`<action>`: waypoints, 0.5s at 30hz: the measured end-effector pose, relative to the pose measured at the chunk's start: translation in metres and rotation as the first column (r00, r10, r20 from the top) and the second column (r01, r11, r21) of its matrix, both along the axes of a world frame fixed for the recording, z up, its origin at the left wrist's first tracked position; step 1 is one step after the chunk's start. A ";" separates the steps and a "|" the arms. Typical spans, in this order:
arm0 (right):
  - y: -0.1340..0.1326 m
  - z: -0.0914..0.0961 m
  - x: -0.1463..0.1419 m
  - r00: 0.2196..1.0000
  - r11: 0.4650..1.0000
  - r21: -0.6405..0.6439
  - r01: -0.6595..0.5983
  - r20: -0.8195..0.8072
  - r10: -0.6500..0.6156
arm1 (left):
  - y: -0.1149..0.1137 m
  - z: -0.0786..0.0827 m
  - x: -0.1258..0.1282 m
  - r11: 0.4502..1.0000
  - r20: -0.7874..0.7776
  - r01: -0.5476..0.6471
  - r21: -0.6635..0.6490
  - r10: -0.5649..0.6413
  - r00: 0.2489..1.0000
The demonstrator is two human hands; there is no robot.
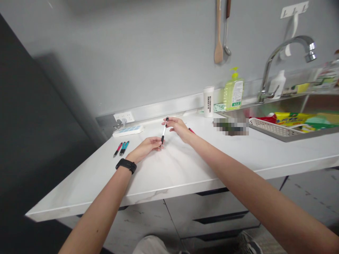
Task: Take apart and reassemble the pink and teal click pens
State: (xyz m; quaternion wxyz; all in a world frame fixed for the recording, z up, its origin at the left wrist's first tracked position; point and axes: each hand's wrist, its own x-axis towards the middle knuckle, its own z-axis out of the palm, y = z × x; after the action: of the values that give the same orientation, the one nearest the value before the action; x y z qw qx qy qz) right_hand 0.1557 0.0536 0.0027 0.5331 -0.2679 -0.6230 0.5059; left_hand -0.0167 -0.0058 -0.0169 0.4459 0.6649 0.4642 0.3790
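Note:
A white pen with black ends [164, 131] is held tilted above the counter between my two hands. My left hand [147, 146] pinches its lower black grip; a black watch is on that wrist. The fingers of my right hand [178, 127] close on the pen's upper black end. Partly hidden behind my right hand, a red item [191, 130] lies on the counter. To the left of my left hand lie a red pen with a black grip [118, 150] and two blue pens [124, 148], side by side.
A power strip [128, 131] lies near the wall at the left. A white cup [208, 102] and a yellow-green soap bottle [234, 90] stand at the back. Right of them is a sink [284, 137] with a faucet [267, 67] and a perforated tray [272, 127]. A blurred patch hides something nearby.

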 end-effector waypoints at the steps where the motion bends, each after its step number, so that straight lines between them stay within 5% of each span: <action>1: 0.000 0.000 0.000 1.000 1.000 0.004 0.005 0.010 -0.005 | 0.000 0.000 -0.001 1.000 0.004 0.002 -0.002 -0.002 1.000; 5: -0.001 -0.001 0.000 0.996 0.997 0.035 0.074 0.053 -0.076 | -0.001 0.000 -0.002 1.000 0.011 0.000 -0.005 0.000 1.000; 9: -0.003 -0.001 0.000 0.993 0.999 0.042 -0.026 0.119 0.021 | -0.003 0.002 -0.002 1.000 0.008 -0.008 0.005 0.008 1.000; 13: -0.004 -0.002 -0.002 0.981 0.997 0.060 0.047 0.184 -0.057 | -0.004 0.002 -0.005 1.000 -0.008 -0.008 0.018 0.008 1.000; 15: -0.003 -0.003 -0.004 0.984 0.999 0.039 -0.012 0.177 0.005 | -0.004 0.001 -0.006 1.000 0.006 -0.001 0.025 0.000 1.000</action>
State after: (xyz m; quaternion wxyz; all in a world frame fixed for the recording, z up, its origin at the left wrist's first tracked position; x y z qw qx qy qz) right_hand 0.1517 0.0504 -0.0006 0.4790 -0.2983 -0.6788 0.4699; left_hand -0.0229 -0.0096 -0.0156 0.4387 0.6693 0.4581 0.3869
